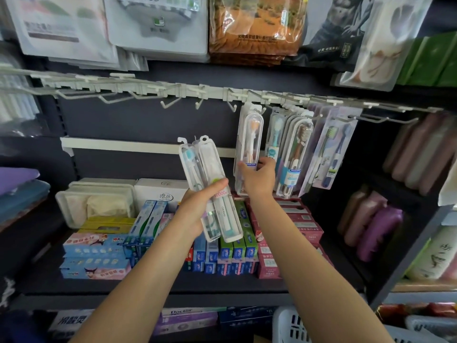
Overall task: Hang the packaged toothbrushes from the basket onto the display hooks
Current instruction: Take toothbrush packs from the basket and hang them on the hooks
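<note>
Here the left hand [197, 206] grips two upright toothbrush packs [210, 189], while the right hand [259, 177] holds a vertical hanging pack [248, 144].

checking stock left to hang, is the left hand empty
No, the left hand grips two packaged toothbrushes, not yet on a hook.

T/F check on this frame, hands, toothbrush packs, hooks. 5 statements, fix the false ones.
1. The left hand holds several packaged toothbrushes in its grip. True.
2. The right hand is empty and hangs clear of the display. False: it holds the bottom of a hanging toothbrush pack.
3. Every hook on the hook rail is loaded. False: the hooks to the left are bare.
4. Toothpaste boxes sit on the shelf below. True.
5. The basket sits up on that shelf. False: it is at the bottom edge, lower right.
</note>
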Available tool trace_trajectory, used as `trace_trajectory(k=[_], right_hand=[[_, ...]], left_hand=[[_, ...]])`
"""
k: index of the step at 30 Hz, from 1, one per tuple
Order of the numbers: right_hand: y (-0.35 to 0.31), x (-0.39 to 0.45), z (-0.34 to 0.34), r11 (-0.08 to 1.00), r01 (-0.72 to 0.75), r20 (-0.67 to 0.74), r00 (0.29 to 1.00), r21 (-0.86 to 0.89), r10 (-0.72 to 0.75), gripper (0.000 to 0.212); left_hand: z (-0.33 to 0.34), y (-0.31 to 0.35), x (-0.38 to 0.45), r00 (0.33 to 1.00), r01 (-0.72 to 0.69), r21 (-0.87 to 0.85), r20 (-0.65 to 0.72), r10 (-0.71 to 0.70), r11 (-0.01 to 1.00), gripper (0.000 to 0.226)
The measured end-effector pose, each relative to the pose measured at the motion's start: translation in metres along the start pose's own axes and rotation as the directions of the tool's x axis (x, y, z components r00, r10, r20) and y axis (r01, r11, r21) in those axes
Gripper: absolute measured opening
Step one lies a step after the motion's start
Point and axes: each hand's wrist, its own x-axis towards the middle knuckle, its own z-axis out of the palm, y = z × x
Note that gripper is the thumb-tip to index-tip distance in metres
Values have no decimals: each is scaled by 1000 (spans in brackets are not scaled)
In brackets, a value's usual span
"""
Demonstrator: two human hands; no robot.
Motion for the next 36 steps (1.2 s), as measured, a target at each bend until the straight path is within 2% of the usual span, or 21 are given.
trace_trajectory(k=[2, 4, 9, 11, 15, 23, 26, 29, 32, 36], right_hand=[[-1, -1, -2, 999, 18, 4, 1000, -35, -18, 27], [-1, -5, -8, 999, 41, 31, 999, -29, -40, 21], [-8, -29, -36, 998, 60, 156, 986, 10, -61, 7], [-8, -38, -43, 997, 78, 168, 983, 6, -78, 13], [-15, -52, -57, 991, 129, 159, 979, 22, -131, 30], [-23, -74, -76, 968, 249, 149, 957, 30, -250, 11], [-21, -83, -85, 971, 227, 108, 966, 79, -235, 14], [-26, -92, -98, 974, 155, 57, 984, 165, -167, 35], [-24, -88, -112, 987, 127, 1, 992, 98, -128, 27], [-21, -75, -133, 991, 119, -44, 992, 64, -116, 46]], left_hand=[[1, 2, -1, 1000, -14, -1, 6, 14, 1000, 35], [1, 2, -1, 1000, -27, 9, 8, 27, 1000, 41], [7, 3, -5, 999, -30, -24, 31, 31, 999, 26], [11, 4, -9, 998, -33, -37, 56, 35, 999, 28], [18, 4, -21, 994, -67, -32, 83, 69, 997, 49], [22, 7, -40, 993, -84, -41, 82, 88, 996, 50], [25, 5, -47, 993, -85, -29, 80, 87, 996, 48], [31, 0, -51, 995, -58, -41, 81, 61, 998, 49], [44, -5, -52, 997, -32, -42, 73, 35, 999, 58], [66, -12, -53, 996, -34, -38, 76, 37, 999, 61]])
